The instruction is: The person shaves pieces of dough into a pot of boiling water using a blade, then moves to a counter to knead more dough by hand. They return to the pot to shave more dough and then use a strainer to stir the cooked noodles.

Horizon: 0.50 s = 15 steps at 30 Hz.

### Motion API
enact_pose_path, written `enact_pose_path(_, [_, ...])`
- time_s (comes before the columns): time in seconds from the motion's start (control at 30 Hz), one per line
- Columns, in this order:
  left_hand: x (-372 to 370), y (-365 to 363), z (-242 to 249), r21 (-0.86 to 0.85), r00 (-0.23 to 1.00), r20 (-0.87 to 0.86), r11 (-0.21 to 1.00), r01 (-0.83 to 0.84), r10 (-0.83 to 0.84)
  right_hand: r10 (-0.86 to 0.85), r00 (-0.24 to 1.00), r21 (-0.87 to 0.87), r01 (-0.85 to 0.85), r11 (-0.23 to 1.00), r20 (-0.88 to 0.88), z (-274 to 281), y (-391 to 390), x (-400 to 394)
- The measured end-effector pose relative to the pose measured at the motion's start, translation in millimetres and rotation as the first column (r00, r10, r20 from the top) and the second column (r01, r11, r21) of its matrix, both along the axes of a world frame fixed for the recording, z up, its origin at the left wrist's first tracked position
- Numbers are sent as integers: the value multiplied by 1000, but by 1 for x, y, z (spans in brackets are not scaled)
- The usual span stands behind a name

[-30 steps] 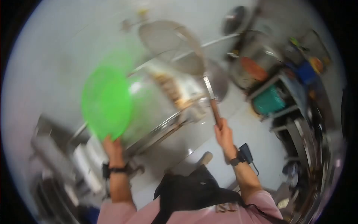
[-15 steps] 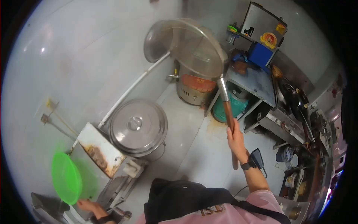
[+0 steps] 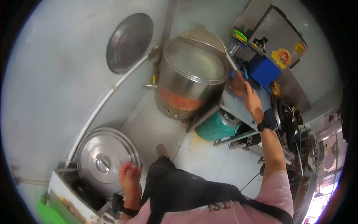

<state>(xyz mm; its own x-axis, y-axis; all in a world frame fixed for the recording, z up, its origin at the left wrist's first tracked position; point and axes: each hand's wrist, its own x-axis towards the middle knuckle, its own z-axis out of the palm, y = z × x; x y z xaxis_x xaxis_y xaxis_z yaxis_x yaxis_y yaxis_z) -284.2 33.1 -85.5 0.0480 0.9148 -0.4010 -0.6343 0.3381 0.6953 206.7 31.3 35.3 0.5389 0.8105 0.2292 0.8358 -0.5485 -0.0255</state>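
Note:
My right hand (image 3: 253,100) is wrapped round the wooden handle of a large round strainer (image 3: 203,39). The strainer's head tilts over the rear rim of a tall steel pot (image 3: 190,83), which holds pale, cloudy contents. In front of my body at the lower left, my left hand (image 3: 130,175) has its fingers curled together over the edge of a round steel lid (image 3: 112,149); nothing shows in it. A black strap or watch is on each wrist.
A steel disc (image 3: 129,43) leans on the left wall above a white pipe (image 3: 100,100). Right of the pot stand a metal table (image 3: 236,106), a blue box (image 3: 264,71) and pans (image 3: 292,130). Beneath the table is a green-wrapped cylinder (image 3: 216,127). A green basin (image 3: 50,213) is at lower left.
The view has moved nearer the tall pot. The strainer has gone from raised in the air to the pot's rim. My left hand has left the green basin and closed.

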Motion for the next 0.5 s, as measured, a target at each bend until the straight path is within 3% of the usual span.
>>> enact_pose_path(0.1, [49,61,16,-30,999,25,999,28,-27,-41,999,-169,46,985,32,6,73,45])
enact_pose_path(0.2, [76,111,22,-1,996,-61,998,69,-69,83,997,-234,-79,969,8,-9,127,86])
enact_pose_path(0.3, [93,144,22,-64,988,-112,993,96,-103,103,993,-375,-75,924,54,-22,176,122])
enact_pose_path(0.43, [118,165,23,-110,983,-182,994,9,-29,87,994,-489,-41,871,72,-45,215,168])
enact_pose_path(0.5, [135,168,26,-153,990,-139,987,-38,17,81,993,-505,-25,863,89,-63,227,189])
